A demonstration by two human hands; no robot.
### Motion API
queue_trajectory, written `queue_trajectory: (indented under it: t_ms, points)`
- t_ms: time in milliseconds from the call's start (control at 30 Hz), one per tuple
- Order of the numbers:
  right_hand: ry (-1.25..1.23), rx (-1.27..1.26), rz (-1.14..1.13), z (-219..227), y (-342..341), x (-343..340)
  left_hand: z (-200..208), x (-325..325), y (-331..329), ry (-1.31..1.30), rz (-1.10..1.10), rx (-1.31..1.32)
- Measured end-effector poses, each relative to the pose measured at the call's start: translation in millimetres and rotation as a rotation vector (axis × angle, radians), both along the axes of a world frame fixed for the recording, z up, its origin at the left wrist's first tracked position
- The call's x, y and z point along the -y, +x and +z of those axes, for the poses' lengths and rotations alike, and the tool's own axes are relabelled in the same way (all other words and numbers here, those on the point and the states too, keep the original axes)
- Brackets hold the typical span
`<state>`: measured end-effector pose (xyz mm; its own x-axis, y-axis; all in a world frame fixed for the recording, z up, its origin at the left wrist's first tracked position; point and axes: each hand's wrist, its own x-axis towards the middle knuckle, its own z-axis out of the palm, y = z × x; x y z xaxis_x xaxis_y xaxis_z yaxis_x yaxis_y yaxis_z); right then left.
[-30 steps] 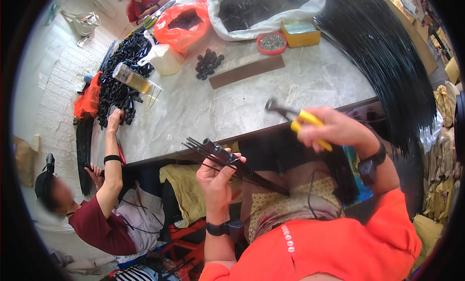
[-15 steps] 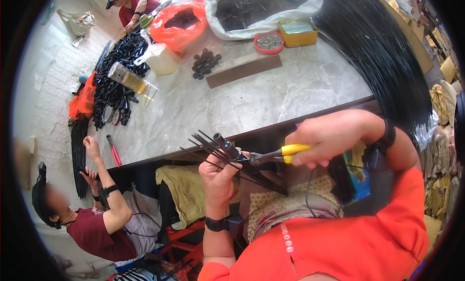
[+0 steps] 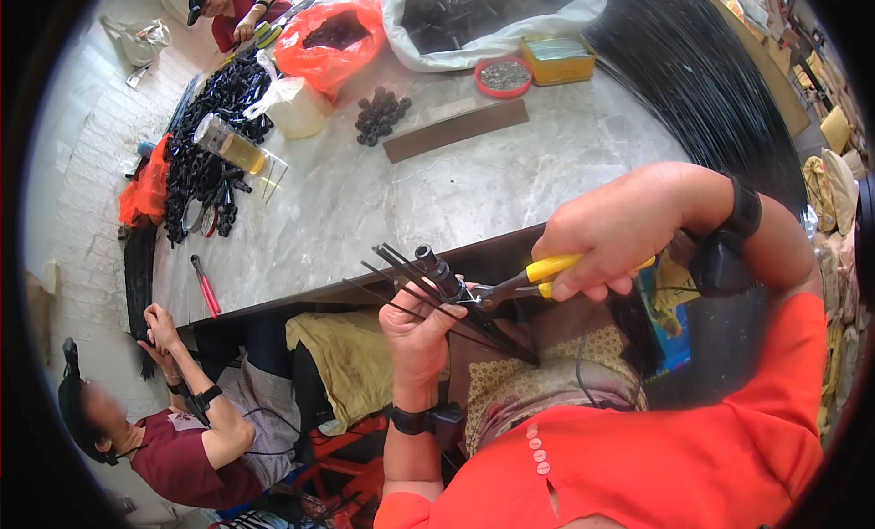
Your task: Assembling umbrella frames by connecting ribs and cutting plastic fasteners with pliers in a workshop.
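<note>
L hand: closed on black rods + black tube; upper ends poke past the fingers, rods run down twd the lap.
R hand: gripping yellow-handled pliers.
Plier tips: btwn the hands, at tube's lower end, just beside L fingertips (can't tell what they bite).
Table: beyond both hands, w/ red pliers at L.

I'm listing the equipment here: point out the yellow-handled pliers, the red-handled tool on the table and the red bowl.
Yellow-handled pliers (image 3: 550, 267), head view: on the yellow grip.
Red-handled tool (image 3: 206, 288), head view: on its handles.
Red bowl (image 3: 503, 93), head view: on its near wall.
</note>
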<state>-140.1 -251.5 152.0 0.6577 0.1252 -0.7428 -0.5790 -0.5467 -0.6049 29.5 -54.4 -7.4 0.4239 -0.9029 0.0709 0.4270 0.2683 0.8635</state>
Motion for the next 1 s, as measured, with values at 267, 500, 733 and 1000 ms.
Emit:
queue_trajectory:
  t_ms: [267,500,733,1000]
  points:
    - [-0.035,0.027,-0.106,-10.5,5.1,-18.7,-1.1,-2.3,2.4,0.017,0.122,0.06]
    - [-0.171,0.436,-0.153,-48.9,-7.8,-46.8,-9.1,-9.3,15.7,0.014,0.135,0.041]
    - [0.064,0.689,-0.528,-122.4,-19.1,-85.0,-9.9,-20.2,23.7,0.054,0.161,0.106]
    - [0.034,0.851,-0.573,-147.3,-15.5,-97.3,-11.9,-23.0,21.5,0.025,0.178,0.07]
